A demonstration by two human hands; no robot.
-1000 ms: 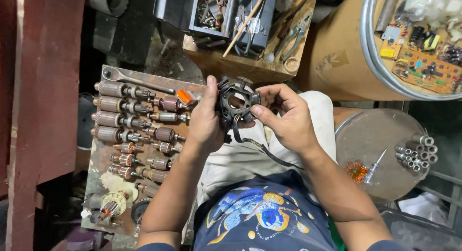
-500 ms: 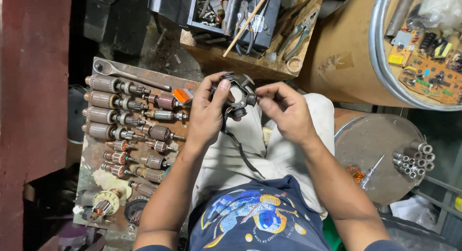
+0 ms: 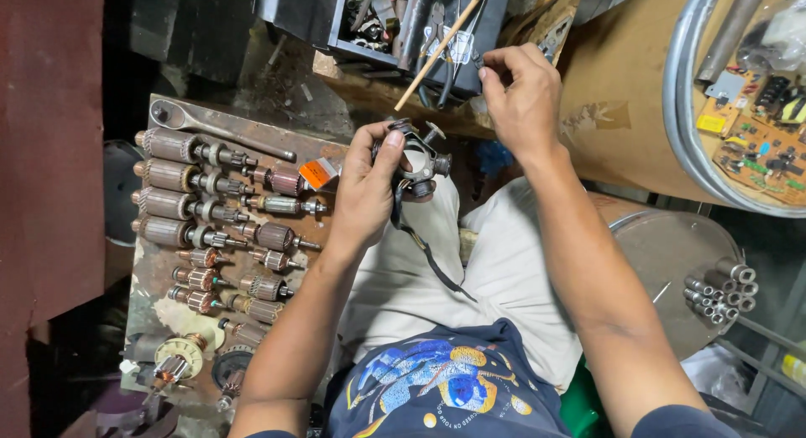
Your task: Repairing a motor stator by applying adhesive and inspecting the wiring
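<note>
Head view shows the right hand gone from the black motor part it was touching half a second ago; it is now up at the tool tray, fingertips pinched, on what I cannot tell. The left hand alone grips the part above the lap, its cord dangling, beside the board of armatures.

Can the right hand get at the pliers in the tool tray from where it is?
Probably yes. The right hand is already at the black tool tray by the pliers; only a wooden stick crosses them.
</note>
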